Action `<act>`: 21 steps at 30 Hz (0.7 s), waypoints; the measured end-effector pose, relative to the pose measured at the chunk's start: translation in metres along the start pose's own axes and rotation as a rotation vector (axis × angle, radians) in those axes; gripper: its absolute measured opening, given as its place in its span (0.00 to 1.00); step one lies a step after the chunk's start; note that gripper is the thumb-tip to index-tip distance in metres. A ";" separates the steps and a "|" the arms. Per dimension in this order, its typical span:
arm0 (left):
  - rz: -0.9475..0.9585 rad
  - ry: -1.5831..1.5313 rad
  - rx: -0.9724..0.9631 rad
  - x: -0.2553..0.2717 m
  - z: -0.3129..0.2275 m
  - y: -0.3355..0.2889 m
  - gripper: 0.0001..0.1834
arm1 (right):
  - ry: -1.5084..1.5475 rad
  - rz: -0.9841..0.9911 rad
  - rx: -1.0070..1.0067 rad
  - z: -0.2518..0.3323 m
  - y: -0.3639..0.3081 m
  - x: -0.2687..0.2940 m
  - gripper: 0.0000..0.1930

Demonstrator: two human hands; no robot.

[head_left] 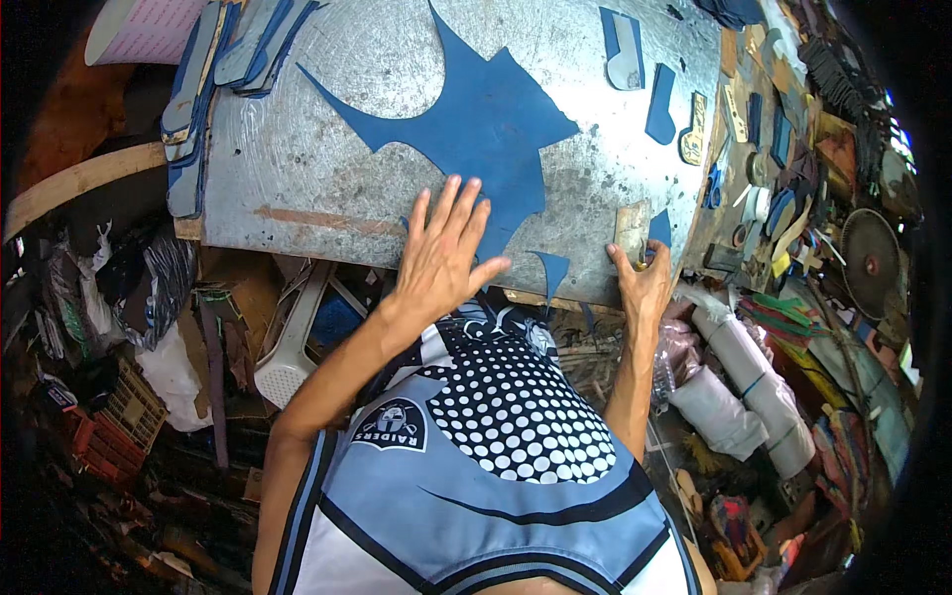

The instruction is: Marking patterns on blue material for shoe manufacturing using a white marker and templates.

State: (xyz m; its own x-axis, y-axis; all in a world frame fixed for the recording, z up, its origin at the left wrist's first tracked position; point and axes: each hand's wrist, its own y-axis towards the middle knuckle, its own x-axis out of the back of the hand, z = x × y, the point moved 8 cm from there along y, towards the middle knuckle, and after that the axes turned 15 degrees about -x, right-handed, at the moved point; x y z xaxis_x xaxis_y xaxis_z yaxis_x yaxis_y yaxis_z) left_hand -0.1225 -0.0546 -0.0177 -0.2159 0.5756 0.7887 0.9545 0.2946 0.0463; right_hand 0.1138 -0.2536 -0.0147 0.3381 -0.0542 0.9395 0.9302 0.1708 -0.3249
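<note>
A large irregular offcut of blue sheet material (pixel 486 119), with curved cut-out edges, lies on the metal-topped table (pixel 278 169). My left hand (pixel 446 243) rests flat on its near end, fingers stretched and the thumb apart. Farther right, near the table's front edge, my right hand (pixel 645 283) is closed, thumb and fingers about the near end of a flat tan rectangular piece (pixel 632 226). Something small and yellowish shows between those fingers, too small to name. A blue scrap (pixel 552 270) hangs over the front edge between my hands. Another blue scrap (pixel 660 228) lies beside the tan piece.
Stacked blue cut pieces (pixel 188 119) line the table's left side. Shaped blue pieces (pixel 660 104) and a pale pattern (pixel 693 129) lie at the far right. Scissors (pixel 713 186) and a white roll (pixel 757 204) sit on the wooden side strip. A white plastic stool (pixel 290 367) stands below.
</note>
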 end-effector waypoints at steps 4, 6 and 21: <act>0.141 0.209 -0.001 -0.016 0.054 0.034 0.45 | 0.017 0.056 -0.038 -0.005 0.004 -0.004 0.37; 0.050 0.352 -0.046 -0.007 0.080 0.055 0.45 | -0.002 0.050 -0.010 0.000 0.002 -0.002 0.37; 0.175 0.018 -0.217 -0.087 -0.034 0.063 0.40 | -0.015 0.084 0.088 0.003 0.005 0.001 0.37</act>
State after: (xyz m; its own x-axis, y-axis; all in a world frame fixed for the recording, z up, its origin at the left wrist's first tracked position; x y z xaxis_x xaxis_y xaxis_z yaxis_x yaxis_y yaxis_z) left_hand -0.0371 -0.1120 -0.0621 -0.0416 0.5892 0.8069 0.9991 0.0201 0.0368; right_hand 0.1186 -0.2497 -0.0148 0.4112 -0.0212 0.9113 0.8823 0.2603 -0.3921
